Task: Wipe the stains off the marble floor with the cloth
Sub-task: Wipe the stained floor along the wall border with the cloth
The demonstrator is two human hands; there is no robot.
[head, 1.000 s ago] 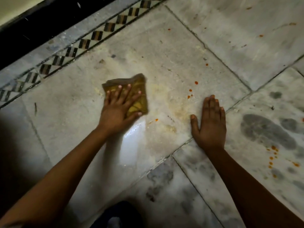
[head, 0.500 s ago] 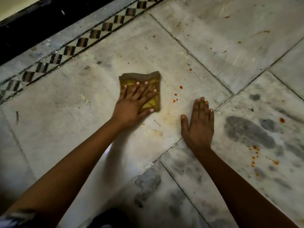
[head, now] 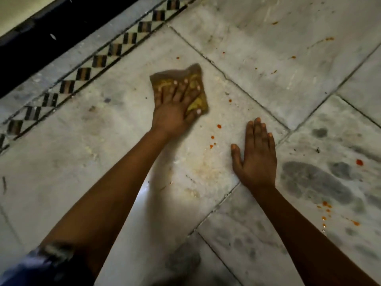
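Observation:
A folded brown and yellow cloth (head: 194, 78) lies flat on the marble floor (head: 115, 124), near the top corner of a large slab. My left hand (head: 174, 109) presses down on it with fingers spread, covering its lower left part. My right hand (head: 255, 155) rests flat on the floor, palm down, fingers together, holding nothing. Small orange-red stains (head: 213, 139) dot the slab between the two hands. A yellowish smear (head: 206, 172) spreads below them. Further orange spots (head: 327, 211) sit on the grey-veined slab at the right.
A black and white checkered border strip (head: 86, 73) runs diagonally along the upper left, with a dark band (head: 41, 38) beyond it. Faint orange specks (head: 292, 57) mark the far slab. Slab joints (head: 224, 79) cross the floor. A dark sleeve (head: 37, 267) shows at the bottom left.
My left hand has pushed the cloth to the right and away from me, toward the slab's corner. The right hand stays planted flat on the floor.

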